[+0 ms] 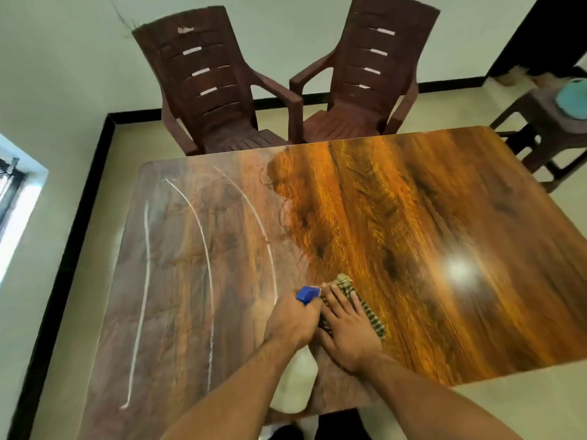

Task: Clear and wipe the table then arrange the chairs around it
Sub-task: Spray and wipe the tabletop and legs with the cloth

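From the head camera:

- We see a big shiny wooden table (pixel 413 217) that fills most of the view.
- The left hand (pixel 292 319) is wrapped tight around the neck of a spray bottle (pixel 297 382). The bottle has a white body and a blue top, and the top points away from us over the table.
- The right hand (pixel 346 325) lies flat on a striped cloth (pixel 371 312). Its fingers are straight and press the cloth onto the table; it does not grab it.
- The two hands are just beside each other, near our edge of the table.
- On the left part of the table we see long, thin white lines (pixel 208 265) that curve across the wood.
- Two brown plastic chairs stand side by side at the far edge. The left chair (pixel 206 77) and the right chair (pixel 371 65) both face the table.
- A brown stool (pixel 546 134) stands off the far right corner, with a light blue thing (pixel 573 96) on top. We cannot tell what that thing is.
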The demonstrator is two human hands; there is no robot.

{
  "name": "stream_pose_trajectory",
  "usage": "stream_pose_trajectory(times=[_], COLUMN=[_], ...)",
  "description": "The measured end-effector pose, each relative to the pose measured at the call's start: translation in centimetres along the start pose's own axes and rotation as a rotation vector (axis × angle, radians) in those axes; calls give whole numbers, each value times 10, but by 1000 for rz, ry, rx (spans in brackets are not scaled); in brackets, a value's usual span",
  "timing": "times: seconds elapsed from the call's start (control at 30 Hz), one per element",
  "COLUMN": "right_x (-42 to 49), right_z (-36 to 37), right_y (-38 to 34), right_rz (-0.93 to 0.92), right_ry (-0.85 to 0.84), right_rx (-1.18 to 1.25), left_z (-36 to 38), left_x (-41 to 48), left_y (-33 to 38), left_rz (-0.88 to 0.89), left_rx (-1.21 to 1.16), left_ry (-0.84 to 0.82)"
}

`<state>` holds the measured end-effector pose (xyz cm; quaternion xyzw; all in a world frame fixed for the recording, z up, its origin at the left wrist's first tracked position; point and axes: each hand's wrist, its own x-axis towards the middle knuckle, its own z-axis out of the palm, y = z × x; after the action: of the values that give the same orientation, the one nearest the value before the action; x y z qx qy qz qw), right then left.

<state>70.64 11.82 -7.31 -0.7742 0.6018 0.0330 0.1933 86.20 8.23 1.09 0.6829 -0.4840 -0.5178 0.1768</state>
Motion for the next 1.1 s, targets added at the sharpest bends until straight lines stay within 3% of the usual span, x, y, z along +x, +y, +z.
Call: stream_pose_trajectory(times=[0.07, 0.2, 0.27, 0.33, 0.43, 0.53, 0.6, 0.63, 0.73, 0.77, 0.8, 0.83, 0.93, 0.97, 1.03, 1.1], right_x=[-35, -81, -85, -88, -99, -106, -105, -101, -83, -76, -72, -72, -78, -73, -56, -48], right_z=[8, 25, 35, 46, 66, 66, 55, 48, 32, 30, 33, 37, 47, 43, 31, 20], right_y=[15, 11, -11, -41, -80, -68, -39, -25, -26, -43, -60, -76, -90, -77, -49, -27], right_rz=[146, 673, 747, 600, 126, -237, -315, -221, 439, 540, 495, 315, -489, -637, -740, -499], right_ry=[50, 150, 172, 174, 95, 38, 64, 62, 106, 95, 72, 27, -152, -171, -115, -68], right_rx=[-11, 98, 135, 105, 16, -88, -187, -175, 29, 61, 55, 34, -108, -150, -217, -244], left_z=[5, 16, 17, 15, 10, 3, -1, -3, -8, -9, -9, -10, -13, -14, -16, -18], left_x=[-19, -55, -67, -74, -83, -93, -101, -103, -113, -117, -121, -124, -133, -136, -140, -144], left_y=[-11, -35, -45, -53, -65, -74, -83, -87, -98, -102, -104, -104, -105, -103, -105, -107], left_rz=[3, 4, 12, 28, 48, 25, 20, 9, -67, -83, -93, -94, -73, -64, -75, -116], left_rx=[6, 45, 48, 64, 80, 116, 135, 146, 161, 142, 131, 129, 161, 183, 181, 128], left_ry=[-3, -40, -22, 5, 17, 14, 26, 32, 83, 111, 134, 153, 197, 201, 226, 242])
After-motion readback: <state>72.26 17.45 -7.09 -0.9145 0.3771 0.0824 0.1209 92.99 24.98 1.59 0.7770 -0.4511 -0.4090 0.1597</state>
